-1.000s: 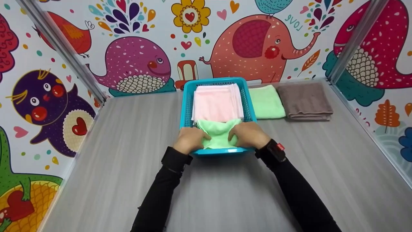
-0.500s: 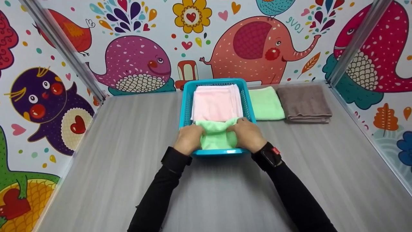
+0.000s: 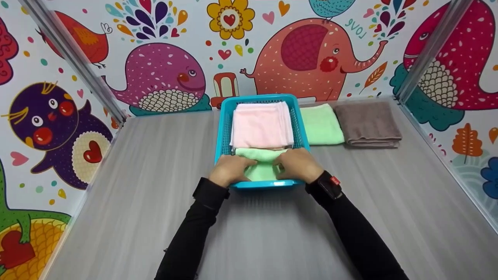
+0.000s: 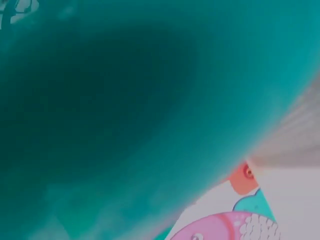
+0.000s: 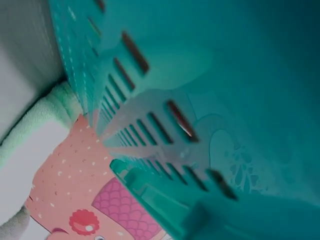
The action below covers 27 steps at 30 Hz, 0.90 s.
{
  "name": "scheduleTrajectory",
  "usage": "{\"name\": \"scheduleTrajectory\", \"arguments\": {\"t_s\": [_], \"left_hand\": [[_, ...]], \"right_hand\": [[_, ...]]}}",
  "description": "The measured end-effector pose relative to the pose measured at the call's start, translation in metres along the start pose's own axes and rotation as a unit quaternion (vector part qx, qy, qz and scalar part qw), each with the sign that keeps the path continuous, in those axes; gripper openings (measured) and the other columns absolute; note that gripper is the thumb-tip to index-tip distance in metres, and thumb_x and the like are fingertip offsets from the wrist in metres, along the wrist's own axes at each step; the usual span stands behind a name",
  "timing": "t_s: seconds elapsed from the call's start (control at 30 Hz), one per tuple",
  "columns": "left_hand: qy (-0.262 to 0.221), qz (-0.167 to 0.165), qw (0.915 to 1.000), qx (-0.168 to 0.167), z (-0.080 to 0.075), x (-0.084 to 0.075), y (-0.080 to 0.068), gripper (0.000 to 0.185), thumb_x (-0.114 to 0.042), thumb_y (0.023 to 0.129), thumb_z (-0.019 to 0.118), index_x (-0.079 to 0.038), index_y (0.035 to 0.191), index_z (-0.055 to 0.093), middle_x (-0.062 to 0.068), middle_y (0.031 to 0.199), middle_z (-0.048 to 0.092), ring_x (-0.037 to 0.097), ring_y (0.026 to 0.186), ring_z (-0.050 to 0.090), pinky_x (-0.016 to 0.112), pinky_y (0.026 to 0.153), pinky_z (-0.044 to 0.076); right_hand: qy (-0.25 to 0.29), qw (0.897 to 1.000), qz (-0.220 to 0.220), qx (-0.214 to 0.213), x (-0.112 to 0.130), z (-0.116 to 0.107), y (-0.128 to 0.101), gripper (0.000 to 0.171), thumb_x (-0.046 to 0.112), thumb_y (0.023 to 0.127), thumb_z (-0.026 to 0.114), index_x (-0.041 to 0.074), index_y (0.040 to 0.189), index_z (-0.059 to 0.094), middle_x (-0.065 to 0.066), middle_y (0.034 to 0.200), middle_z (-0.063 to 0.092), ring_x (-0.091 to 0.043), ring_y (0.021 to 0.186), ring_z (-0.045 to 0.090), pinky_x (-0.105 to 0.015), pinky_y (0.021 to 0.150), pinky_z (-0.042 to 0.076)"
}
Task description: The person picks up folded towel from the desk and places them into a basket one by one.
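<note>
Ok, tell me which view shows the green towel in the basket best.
The head view: the green towel lies in the blue basket between the left hand and right hand. Both wrist views show only basket plastic close up, not this towel.

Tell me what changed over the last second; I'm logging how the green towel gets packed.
Both hands, left hand and right hand, kept their grip on the light green folded towel and drew closer together, bunching it narrower and pressing it lower into the near end of the turquoise plastic basket. Unchanged: the pink folded towel in the basket, and the green towel and brown towel beside it.
</note>
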State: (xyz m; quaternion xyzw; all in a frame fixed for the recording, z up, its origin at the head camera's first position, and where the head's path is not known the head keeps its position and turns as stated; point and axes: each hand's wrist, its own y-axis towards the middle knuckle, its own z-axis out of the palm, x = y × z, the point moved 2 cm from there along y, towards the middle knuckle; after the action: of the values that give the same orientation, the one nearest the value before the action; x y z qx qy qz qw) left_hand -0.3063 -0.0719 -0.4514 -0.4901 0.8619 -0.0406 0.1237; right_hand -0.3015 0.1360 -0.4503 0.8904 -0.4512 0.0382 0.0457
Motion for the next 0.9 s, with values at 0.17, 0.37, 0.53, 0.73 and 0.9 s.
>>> {"name": "scheduleTrajectory", "arguments": {"t_s": [0.17,0.37,0.53,0.73,0.9], "left_hand": [[0.007,-0.013,0.9999,0.007,0.0,0.0,-0.002,0.059,-0.037,0.089,0.082,-0.027,0.144,0.064,0.004,0.136,0.07,0.032,0.118,0.068,0.052,0.1,0.052],[0.009,-0.002,0.9999,0.008,-0.002,-0.003,-0.002,0.058,-0.041,0.091,0.079,-0.026,0.144,0.063,0.006,0.133,0.072,0.032,0.114,0.069,0.053,0.099,0.052],[-0.038,0.02,0.999,-0.012,-0.004,-0.004,0.0,0.053,-0.036,0.093,0.078,-0.021,0.142,0.065,0.007,0.129,0.073,0.028,0.116,0.069,0.052,0.098,0.054],[-0.071,0.056,0.9936,-0.067,-0.015,-0.001,-0.009,0.045,-0.03,0.098,0.072,-0.014,0.14,0.066,0.01,0.122,0.075,0.03,0.115,0.068,0.054,0.1,0.051],[-0.07,-0.004,0.9879,-0.139,-0.031,0.023,-0.021,0.054,-0.031,0.099,0.071,-0.015,0.149,0.058,0.014,0.143,0.063,0.037,0.136,0.053,0.062,0.113,0.039]], "right_hand": [[-0.015,1.0,0.0,0.006,0.003,0.0,0.0,0.02,0.03,0.077,0.091,0.017,0.081,0.076,0.002,0.064,0.063,-0.018,0.066,0.063,-0.035,0.055,0.046],[-0.018,0.999,0.006,-0.026,0.003,-0.002,-0.004,0.021,0.022,0.076,0.086,0.018,0.07,0.066,0.005,0.056,0.049,-0.013,0.055,0.05,-0.029,0.05,0.033],[0.031,0.998,0.026,-0.041,-0.002,-0.002,-0.003,0.018,0.012,0.079,0.078,0.014,0.069,0.063,0.005,0.055,0.034,-0.012,0.055,0.035,-0.03,0.052,0.023],[0.114,0.992,0.027,-0.053,-0.006,-0.008,-0.003,0.017,0.016,0.09,0.079,0.005,0.103,0.081,-0.008,0.09,0.078,-0.027,0.087,0.072,-0.044,0.078,0.058],[0.165,0.985,0.035,-0.022,-0.01,-0.025,-0.012,0.035,0.018,0.092,0.078,0.0,0.122,0.074,-0.017,0.114,0.076,-0.033,0.108,0.071,-0.051,0.096,0.056]]}}
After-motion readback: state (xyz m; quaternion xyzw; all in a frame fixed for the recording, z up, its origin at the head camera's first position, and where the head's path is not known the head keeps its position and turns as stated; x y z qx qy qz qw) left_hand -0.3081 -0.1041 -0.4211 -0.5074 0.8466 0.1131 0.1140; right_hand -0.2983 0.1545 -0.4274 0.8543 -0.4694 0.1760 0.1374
